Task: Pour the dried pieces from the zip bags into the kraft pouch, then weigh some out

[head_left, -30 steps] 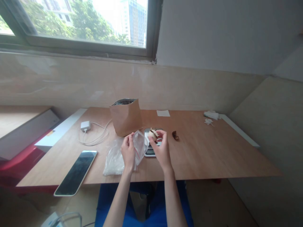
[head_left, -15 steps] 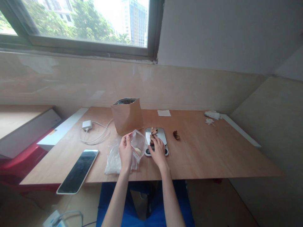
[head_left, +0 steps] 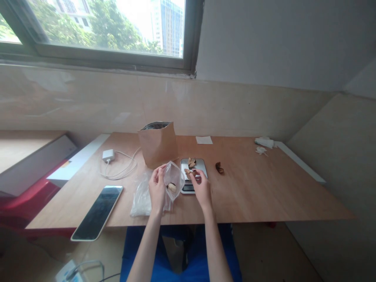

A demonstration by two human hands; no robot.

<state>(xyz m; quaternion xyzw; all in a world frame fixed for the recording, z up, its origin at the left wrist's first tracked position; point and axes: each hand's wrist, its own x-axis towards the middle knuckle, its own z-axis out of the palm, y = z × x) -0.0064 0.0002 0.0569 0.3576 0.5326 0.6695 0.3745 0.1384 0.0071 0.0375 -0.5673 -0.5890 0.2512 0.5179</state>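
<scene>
My left hand pinches the edge of a clear zip bag, whose mouth gapes toward the right. Inside the bag lies a pale, dark-edged dried slice. Between the thumb and fingers of my right hand is a brown dried piece, held just over a kitchen scale. More pale-and-brown dried pieces rest at the back of the scale's plate. To the right of the scale, a dark brown curled piece sits on the wooden table. Their exact kind is too small to tell.
An open brown paper pouch stands behind the bag. Further plastic bags lie under my left hand. A phone overhangs the front edge; a white charger with cable is at the left. Crumpled white tissue lies far right.
My right hand has lifted a brown dried piece off the scale plate and now pinches it. The bag's mouth has opened wider, showing the slice inside more fully.
</scene>
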